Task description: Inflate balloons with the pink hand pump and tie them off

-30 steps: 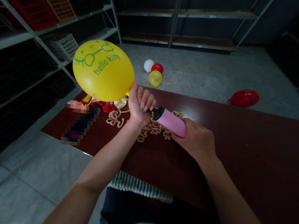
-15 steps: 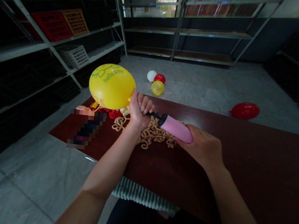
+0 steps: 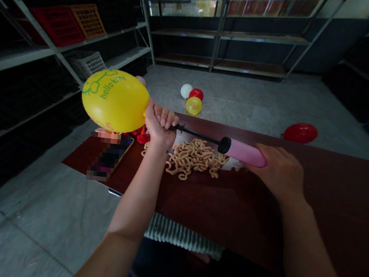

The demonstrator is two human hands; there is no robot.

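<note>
A yellow balloon (image 3: 117, 99) with green "hello kitty" print is inflated and sticks out to the left of my left hand (image 3: 160, 124). That hand is closed around the balloon's neck and the nozzle end of a balloon pump (image 3: 245, 152); the joint itself is hidden by my fingers. My right hand (image 3: 279, 172) wraps the far end of the pump's pink barrel. Between my hands a length of the black pump rod shows. Below the pump, a heap of tan curly pieces (image 3: 195, 156) lies on the dark red table (image 3: 217, 204).
A phone (image 3: 112, 157), partly blurred, lies at the table's left, near red deflated balloons (image 3: 143, 137). Beyond the table, a white balloon (image 3: 186, 90), a red one (image 3: 196, 95), a yellow one (image 3: 194, 106) and another red balloon (image 3: 301, 132) rest on the floor. Shelves (image 3: 252, 68) stand behind.
My hands have moved apart, the right one rightward with the pink barrel, so more black rod shows. The yellow balloon has shifted left with my left hand.
</note>
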